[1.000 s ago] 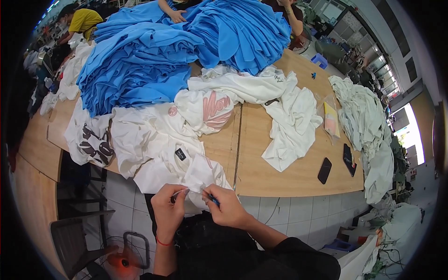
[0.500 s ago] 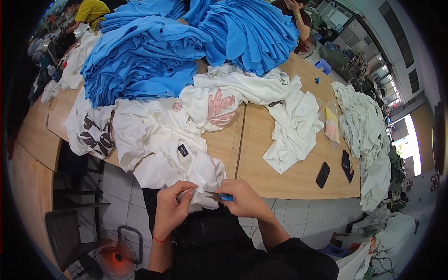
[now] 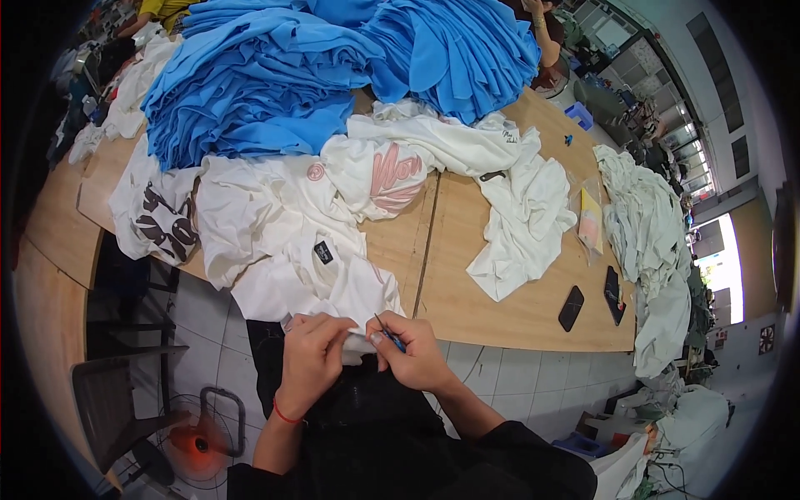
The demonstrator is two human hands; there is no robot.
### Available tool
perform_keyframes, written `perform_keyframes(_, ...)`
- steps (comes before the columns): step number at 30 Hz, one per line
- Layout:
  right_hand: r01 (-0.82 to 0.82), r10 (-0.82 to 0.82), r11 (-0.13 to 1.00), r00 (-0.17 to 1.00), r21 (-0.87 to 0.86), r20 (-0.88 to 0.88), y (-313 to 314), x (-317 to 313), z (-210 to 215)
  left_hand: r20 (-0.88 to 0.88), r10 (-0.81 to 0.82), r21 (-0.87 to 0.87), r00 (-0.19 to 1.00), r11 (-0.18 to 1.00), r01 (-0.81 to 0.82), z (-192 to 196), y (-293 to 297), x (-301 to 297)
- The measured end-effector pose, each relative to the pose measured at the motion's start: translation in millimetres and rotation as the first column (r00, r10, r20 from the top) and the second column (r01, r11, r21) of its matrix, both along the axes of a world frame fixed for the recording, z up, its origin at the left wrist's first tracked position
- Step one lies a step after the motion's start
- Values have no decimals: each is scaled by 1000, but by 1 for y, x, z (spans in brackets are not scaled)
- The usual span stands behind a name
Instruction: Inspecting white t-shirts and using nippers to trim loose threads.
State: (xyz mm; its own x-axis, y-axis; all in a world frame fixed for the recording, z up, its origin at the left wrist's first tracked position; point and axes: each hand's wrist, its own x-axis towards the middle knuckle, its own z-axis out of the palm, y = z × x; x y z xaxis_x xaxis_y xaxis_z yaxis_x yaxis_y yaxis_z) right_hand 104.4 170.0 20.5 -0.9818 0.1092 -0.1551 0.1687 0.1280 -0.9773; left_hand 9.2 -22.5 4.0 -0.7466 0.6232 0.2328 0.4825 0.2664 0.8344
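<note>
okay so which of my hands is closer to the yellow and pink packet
Right. Your right hand is left of the packet, nearer your body; your left hand is farther left, at the white shirt.

I am in what looks like a garment workshop, judging by what surrounds my wooden surface (image 3: pixel 517 327). Thick stacks of blue cloth (image 3: pixel 250 83) are heaped on its far side, white garments (image 3: pixel 283 200) spread across its middle and over its near edge, and a pale clothing pile (image 3: pixel 650 225) drapes down its right edge. Beyond the surface, far left, is a person in yellow (image 3: pixel 158 10); tiled floor (image 3: pixel 533 375) and a fan (image 3: pixel 200 446) show below its near side.
</note>
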Motion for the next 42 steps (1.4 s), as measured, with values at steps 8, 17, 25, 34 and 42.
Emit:
perform_keyframes(8, 301, -294, 813, 951, 499, -94, 75, 25, -54, 285, 349, 240, 893, 876, -419, -7, -40, -33)
perform_keyframes(17, 122, -124, 992, 985, -18, -118, 4, 4, -24, 616, 3, 374, 788, 879, -296, 5, 10, 14)
perform_keyframes(25, 257, -281, 927, 958, -272, -54, -17, -8, -21, 760, -118, 463, 639, 788, -406, 8, 16, 13)
perform_keyframes(34, 210, -212, 976, 977, -48, -21, 10, -3, -15, 784, -83, 476, 616, 717, -510, 2, 6, 12)
perform_keyframes(42, 142, -162, 954, 985, -266, -55, -13, -6, -24, 851, -191, 456, 489, 731, -508, 0, -3, 17)
